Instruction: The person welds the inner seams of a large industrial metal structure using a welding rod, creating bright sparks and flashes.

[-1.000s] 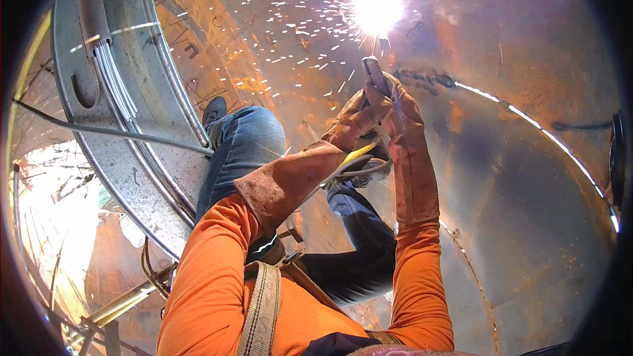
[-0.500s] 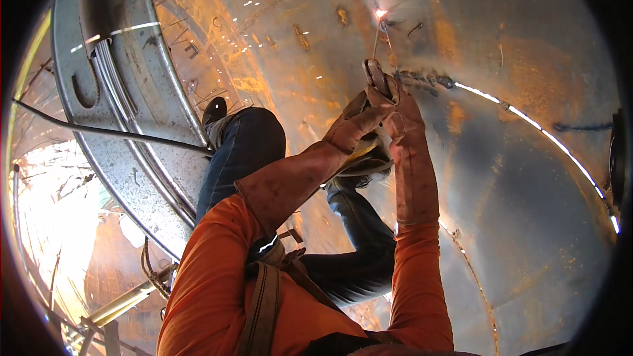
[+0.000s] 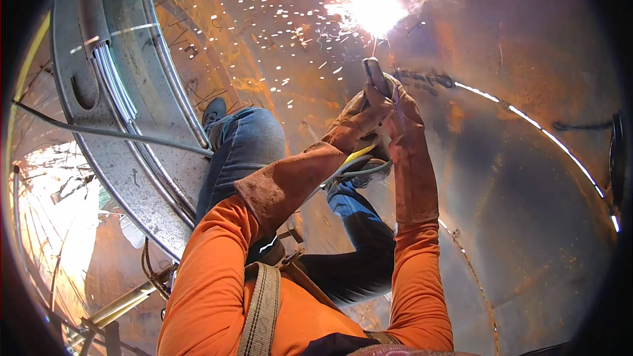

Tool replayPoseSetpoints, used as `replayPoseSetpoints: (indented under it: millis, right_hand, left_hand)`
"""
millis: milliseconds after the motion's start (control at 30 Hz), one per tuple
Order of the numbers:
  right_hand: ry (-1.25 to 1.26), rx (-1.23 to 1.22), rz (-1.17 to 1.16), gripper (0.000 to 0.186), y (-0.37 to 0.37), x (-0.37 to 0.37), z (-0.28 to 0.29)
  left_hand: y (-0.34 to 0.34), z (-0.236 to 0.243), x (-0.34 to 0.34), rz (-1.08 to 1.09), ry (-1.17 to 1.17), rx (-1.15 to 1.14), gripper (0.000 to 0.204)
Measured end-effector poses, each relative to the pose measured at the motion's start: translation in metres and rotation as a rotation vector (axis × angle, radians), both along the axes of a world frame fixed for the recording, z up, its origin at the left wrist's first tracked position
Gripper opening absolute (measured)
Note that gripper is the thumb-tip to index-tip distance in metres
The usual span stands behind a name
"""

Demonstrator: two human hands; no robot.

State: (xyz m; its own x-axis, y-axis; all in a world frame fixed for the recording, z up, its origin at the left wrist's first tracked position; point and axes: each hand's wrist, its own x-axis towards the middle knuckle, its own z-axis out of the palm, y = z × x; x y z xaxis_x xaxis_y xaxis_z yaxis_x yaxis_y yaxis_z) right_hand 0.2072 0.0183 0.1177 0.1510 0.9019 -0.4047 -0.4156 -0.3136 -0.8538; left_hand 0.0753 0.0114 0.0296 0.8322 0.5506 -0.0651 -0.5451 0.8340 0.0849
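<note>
Both my hands are in brown leather welding gloves, closed together around a welding electrode holder (image 3: pixel 375 78). My left hand (image 3: pixel 354 117) wraps it from the left, and my right hand (image 3: pixel 403 113) from the right. From the holder's tip a thin welding rod (image 3: pixel 375 48) reaches up to a blinding white arc (image 3: pixel 377 8) at the rusty steel plate (image 3: pixel 534 165). Sparks spray leftward from the arc, and its glare hides the rod's end. The fingers inside the grip are partly hidden. A yellow strip (image 3: pixel 359 153) and a grey cable show below my gloves.
A curved galvanized steel channel (image 3: pixel 175 184) stands at left, with a tube holding several welding rods (image 3: pixel 116 82) against it. A dark cable (image 3: pixel 112 132) crosses the channel. Bright gaps (image 3: pixel 550 137) curve through the plate at right. My bent knees lie below the gloves.
The small glow at the rod's end has grown into a large white arc with many sparks and smoke. Light on my sleeves and jeans is brighter. My hands have hardly moved.
</note>
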Motion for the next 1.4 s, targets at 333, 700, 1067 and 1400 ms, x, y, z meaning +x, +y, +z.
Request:
replayPoseSetpoints:
  millis: [333,700,1067,1400]
  right_hand:
    - [-0.782,0.335,0.547,0.052,-0.003,0.011,-0.002]
    - [0.33,-0.213,-0.341,0.047,0.008,-0.002,0.004]
    - [-0.123,0.068,0.145,0.071,-0.005,-0.002,0.004]
    - [-0.307,-0.271,-0.046,0.046,0.001,0.019,-0.02]
  left_hand:
    - [0.01,0.027,-0.025,-0.07,0.048,-0.134,0.04]
    - [-0.006,-0.015,0.01,-0.028,0.046,0.024,0.049]
    - [-0.02,-0.065,0.068,0.095,0.016,0.075,0.047]
    - [0.008,0.031,-0.031,-0.132,0.108,-0.126,0.045]
